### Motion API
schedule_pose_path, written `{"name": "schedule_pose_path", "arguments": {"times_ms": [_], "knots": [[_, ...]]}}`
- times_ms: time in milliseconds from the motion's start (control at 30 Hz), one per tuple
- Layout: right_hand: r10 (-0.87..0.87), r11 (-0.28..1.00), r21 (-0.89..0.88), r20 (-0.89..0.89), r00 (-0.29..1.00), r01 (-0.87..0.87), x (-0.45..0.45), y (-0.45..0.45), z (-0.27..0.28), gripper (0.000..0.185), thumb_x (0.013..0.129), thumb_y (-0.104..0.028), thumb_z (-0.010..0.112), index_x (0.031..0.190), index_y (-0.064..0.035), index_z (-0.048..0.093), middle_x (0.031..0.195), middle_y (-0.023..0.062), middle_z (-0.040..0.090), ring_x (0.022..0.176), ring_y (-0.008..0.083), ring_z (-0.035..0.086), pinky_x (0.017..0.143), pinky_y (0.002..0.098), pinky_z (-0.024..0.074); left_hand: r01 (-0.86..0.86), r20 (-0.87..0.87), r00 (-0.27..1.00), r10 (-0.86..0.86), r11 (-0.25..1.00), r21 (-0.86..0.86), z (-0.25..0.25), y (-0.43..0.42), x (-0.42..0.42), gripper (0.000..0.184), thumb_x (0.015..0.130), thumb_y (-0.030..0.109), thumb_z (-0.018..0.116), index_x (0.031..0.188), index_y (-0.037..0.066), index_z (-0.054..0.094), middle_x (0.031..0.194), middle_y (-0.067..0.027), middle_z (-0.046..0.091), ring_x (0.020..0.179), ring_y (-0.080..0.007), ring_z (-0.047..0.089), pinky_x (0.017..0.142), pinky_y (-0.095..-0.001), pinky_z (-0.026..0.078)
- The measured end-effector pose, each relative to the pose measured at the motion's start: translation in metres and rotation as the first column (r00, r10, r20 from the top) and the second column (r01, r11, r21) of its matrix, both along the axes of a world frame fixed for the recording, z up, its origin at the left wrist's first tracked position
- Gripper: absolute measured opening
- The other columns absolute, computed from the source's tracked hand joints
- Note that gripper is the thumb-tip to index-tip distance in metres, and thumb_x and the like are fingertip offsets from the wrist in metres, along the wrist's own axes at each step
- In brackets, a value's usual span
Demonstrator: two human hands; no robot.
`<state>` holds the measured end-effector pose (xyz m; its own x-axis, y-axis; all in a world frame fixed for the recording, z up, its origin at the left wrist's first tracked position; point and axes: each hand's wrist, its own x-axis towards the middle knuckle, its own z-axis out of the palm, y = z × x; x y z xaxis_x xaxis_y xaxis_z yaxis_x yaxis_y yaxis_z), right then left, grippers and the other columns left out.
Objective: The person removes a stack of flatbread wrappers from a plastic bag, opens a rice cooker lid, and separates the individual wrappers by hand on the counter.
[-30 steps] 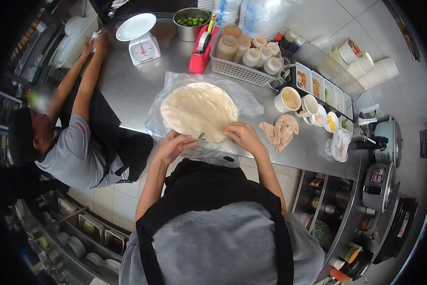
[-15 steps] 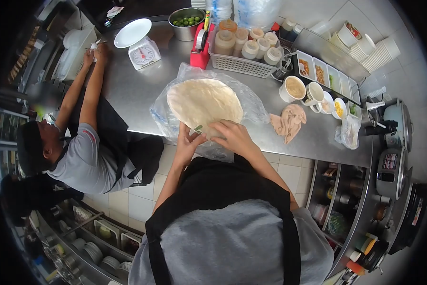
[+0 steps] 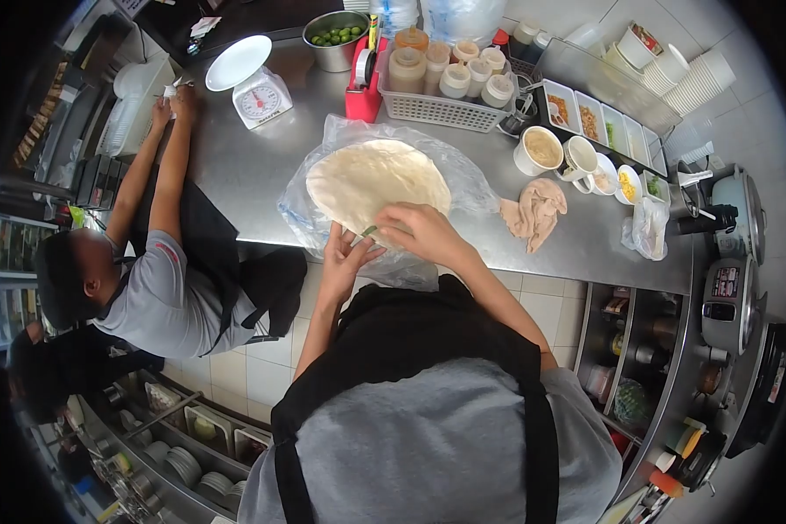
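A pale, flat round of dough sheets [image 3: 375, 179] lies on a crumpled clear plastic bag [image 3: 471, 188] on the steel counter. At its near edge my left hand [image 3: 347, 258] is closed, with thumb and fingers at the rim of the sheets. A small green strip [image 3: 369, 231] shows between the two hands; whether it is a leaf or a label I cannot tell. My right hand [image 3: 423, 231] is over the near right part of the round, fingers curled and their tips close to the green strip. What those fingertips pinch is hidden.
Behind the dough stand a white scale [image 3: 262, 100], a red tape dispenser [image 3: 364, 92] and a basket [image 3: 445, 112] of sauce bottles. To the right lie a beige cloth [image 3: 535, 214] and several cups. A co-worker [image 3: 170, 279] leans at the counter on the left.
My right hand has lifted slightly from the dough and its fingers have curled. The green strip now looks narrower and more tilted. My left hand stays at the near edge.
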<state>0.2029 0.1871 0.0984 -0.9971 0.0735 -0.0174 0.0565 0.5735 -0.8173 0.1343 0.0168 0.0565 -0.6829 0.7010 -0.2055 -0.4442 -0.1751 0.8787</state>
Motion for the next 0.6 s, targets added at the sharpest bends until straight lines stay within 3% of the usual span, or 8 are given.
{"name": "schedule_pose_path", "arguments": {"times_ms": [100,300,400,600], "knots": [[-0.001,0.994,0.111,-0.218,0.976,0.026,-0.004,-0.013,-0.006,0.018,0.077,-0.015,0.061,0.093,-0.0064,0.062,0.097,0.0086,0.058,0.094,0.029,0.055,0.077,0.0373,0.0456,-0.003,-0.036,0.999,0.003,1.0,0.016,0.001,0.004,0.003,0.055,0.087,-0.004,0.047,0.136,0.009,0.026,0.124,-0.0112,0.049,0.106,-0.019,0.054,0.084,-0.0353,0.053],[-0.023,0.986,0.162,-0.137,0.99,0.045,-0.008,-0.015,-0.003,0.012,0.077,-0.013,0.059,0.084,-0.0049,0.055,0.089,0.0092,0.055,0.09,0.0291,0.054,0.074,0.0379,0.0451,-0.002,-0.055,0.998,0.003,1.0,0.012,-0.001,0.004,0.005,0.051,0.087,-0.004,0.046,0.134,0.008,0.027,0.12,-0.0126,0.052,0.105,-0.0206,0.056,0.085,-0.0361,0.052],[0.001,0.982,0.188,-0.185,0.983,0.034,-0.01,-0.016,-0.011,0.012,0.08,-0.011,0.057,0.086,-0.004,0.051,0.088,0.0121,0.057,0.086,0.0312,0.056,0.071,0.0397,0.045,-0.016,-0.041,0.999,0.016,1.0,0.009,-0.003,0.004,0.004,0.055,0.085,-0.008,0.041,0.135,0.008,0.024,0.121,-0.0127,0.051,0.101,-0.0183,0.056,0.083,-0.0359,0.054],[-0.139,0.99,-0.014,-0.132,0.981,0.138,-0.012,-0.017,-0.007,0.013,0.085,-0.012,0.054,0.091,-0.0031,0.047,0.075,0.0178,0.06,0.071,0.0364,0.059,0.063,0.0409,0.045,-0.11,-0.032,0.994,0.108,0.993,-0.052,0.006,0.007,0.007,0.048,0.084,-0.003,0.046,0.128,0.007,0.032,0.108,-0.0122,0.056,0.091,-0.0182,0.06,0.081,-0.0379,0.054]]}}
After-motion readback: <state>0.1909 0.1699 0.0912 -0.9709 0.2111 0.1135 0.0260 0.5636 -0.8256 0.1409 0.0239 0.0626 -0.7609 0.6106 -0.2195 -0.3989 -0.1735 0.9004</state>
